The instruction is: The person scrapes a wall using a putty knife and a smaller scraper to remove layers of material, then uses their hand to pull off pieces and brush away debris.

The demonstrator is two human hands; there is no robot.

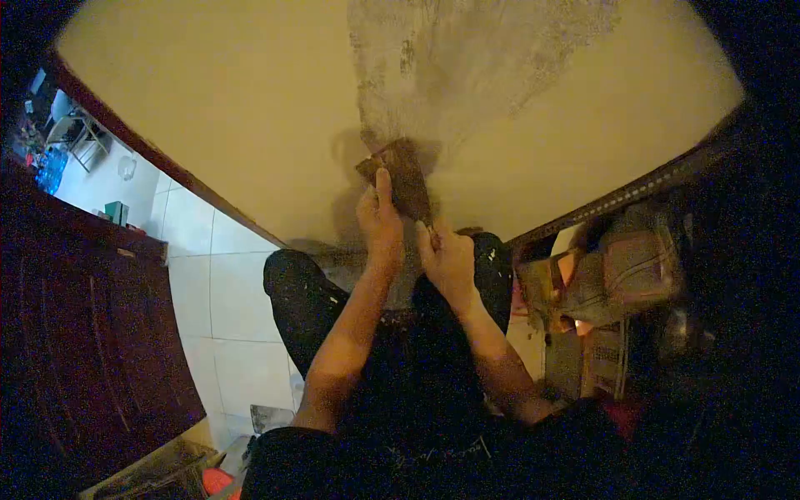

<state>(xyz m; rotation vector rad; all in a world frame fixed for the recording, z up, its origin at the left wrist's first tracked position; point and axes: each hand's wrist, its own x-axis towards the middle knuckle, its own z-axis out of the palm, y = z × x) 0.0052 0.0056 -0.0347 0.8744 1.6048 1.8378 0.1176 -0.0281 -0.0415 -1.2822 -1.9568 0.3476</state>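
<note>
Flat dark blade (408, 177) at rough patch (458, 67)'s lower edge.
Right hand (448, 257) clasps its base; left hand (381, 227)'s grip cannot be told.

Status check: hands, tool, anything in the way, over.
Right hand gripping dark flat tool; left hand beside it, grip unclear. Tool near rough wall patch, contact unclear. No obstruction visible between them.
</note>
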